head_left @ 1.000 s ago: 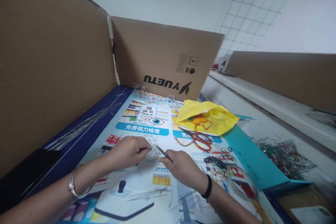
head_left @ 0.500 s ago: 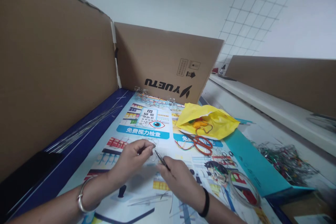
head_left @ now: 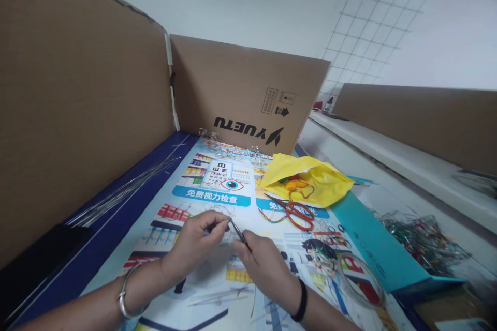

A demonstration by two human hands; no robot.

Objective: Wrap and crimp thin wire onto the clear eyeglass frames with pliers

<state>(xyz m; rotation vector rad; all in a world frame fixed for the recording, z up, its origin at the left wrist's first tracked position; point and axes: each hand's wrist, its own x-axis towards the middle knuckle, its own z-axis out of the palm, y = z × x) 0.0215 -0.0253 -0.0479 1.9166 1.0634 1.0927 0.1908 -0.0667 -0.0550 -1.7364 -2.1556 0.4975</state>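
My right hand (head_left: 266, 264) is closed around slim-nosed pliers (head_left: 239, 232); their handles are hidden in the palm, and the narrow metal jaws point up and left. Their tip meets the fingertips of my left hand (head_left: 200, 240). Thumb and forefinger there are pinched together on a thin wire piece, mostly hidden by the fingers. Just beyond the hands, faint bent wires (head_left: 223, 212) lie on the printed sheet (head_left: 217, 289). Below them are several straight wire lengths (head_left: 221, 296).
Red-handled scissors (head_left: 300, 215) lie beside an open yellow pouch (head_left: 330, 189) containing coloured thread. A roll of clear tape (head_left: 361, 280) is at right, near a tangled wire heap (head_left: 425, 243). Long wires (head_left: 128, 191) lie left. Cardboard walls (head_left: 248, 88) stand behind and left.
My left hand has turned slightly and its fingers have shifted at the pliers' tip. The right hand has barely moved and still grips the pliers.
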